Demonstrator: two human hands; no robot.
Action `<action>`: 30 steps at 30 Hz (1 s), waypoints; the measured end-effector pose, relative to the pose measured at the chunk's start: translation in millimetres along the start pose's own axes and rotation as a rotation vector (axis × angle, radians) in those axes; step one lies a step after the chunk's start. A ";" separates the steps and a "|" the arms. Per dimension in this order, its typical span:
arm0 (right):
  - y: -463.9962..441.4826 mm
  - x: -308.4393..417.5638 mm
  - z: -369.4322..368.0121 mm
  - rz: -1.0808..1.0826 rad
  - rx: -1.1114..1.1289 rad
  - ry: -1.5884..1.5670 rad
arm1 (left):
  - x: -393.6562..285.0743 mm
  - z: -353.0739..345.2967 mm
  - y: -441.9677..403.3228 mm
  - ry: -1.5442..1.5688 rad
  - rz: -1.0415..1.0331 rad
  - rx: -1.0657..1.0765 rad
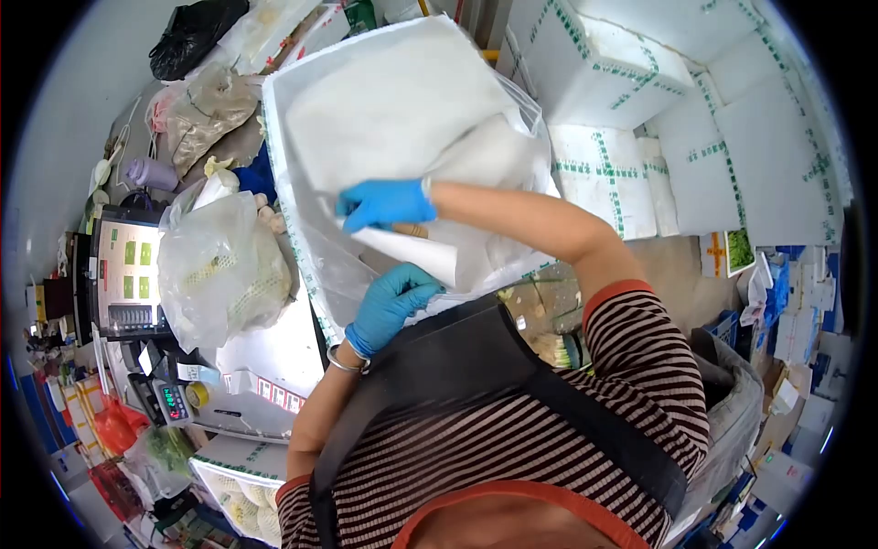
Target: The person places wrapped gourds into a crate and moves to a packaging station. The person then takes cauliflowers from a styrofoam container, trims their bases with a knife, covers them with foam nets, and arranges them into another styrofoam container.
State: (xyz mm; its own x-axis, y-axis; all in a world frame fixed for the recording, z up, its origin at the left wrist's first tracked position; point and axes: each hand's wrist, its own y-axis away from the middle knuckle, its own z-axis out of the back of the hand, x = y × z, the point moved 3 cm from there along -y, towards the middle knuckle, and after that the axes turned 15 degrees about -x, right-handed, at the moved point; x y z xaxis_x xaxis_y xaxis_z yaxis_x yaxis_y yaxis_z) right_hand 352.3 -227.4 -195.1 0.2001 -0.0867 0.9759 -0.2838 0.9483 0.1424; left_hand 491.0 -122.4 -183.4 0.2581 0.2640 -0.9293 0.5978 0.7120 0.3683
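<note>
Blue gloves cover both hands, held over a white foam box [277, 146] lined with clear plastic. My right hand [386, 203] reaches in from the right, fingers curled over the left end of a white paper-like sheet [416, 254]. Partly covered behind that sheet is a small brown item [410, 230] whose kind I cannot make out. At the sheet's lower right corner, my left hand [393, 306] is closed in a pinch, a bracelet on its wrist. A large white sheet [393, 101] covers most of the box's contents.
White foam boxes [599, 169] with green tape are stacked at the right. To the left stand a clear plastic bag [224, 274] with netted contents, a lit screen [137, 265] and a scale display [171, 401]. A black bag [194, 38] lies at the upper left.
</note>
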 end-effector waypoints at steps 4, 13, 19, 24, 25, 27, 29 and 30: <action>-6.0 47.7 9.5 -0.173 -0.055 0.218 | -6.0 21.2 12.1 0.141 0.009 -0.034; 12.5 -9.7 280.2 -0.255 -1.042 1.189 | -14.4 160.9 42.4 0.531 -0.276 -0.836; 62.2 -52.2 300.9 -0.348 -0.729 0.655 | 15.9 149.1 56.9 0.390 -0.218 -0.937; 38.2 63.0 151.8 0.031 -0.593 0.406 | -15.5 83.2 37.3 -1.105 -0.592 -0.675; 33.8 70.1 111.5 -0.018 -0.496 0.388 | -16.7 79.8 28.4 -1.235 -0.579 -0.644; 37.0 85.1 38.9 -0.050 -0.255 0.353 | -7.4 85.2 6.0 -1.723 -0.486 -0.772; 29.9 66.7 1.8 -0.064 -0.014 0.247 | 17.7 111.3 -20.4 -1.546 -0.474 -0.688; 22.7 60.7 -6.2 -0.009 -0.079 0.256 | 25.5 122.5 -25.8 -1.454 -0.462 -0.650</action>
State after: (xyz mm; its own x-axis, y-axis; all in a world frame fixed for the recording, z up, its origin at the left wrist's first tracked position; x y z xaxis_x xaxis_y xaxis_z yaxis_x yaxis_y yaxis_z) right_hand 363.8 -209.3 -133.7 0.4360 -0.0243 0.8996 -0.2088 0.9696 0.1274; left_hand 575.1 -213.8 -213.4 0.8311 -0.5560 -0.0130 0.5208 0.7862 -0.3326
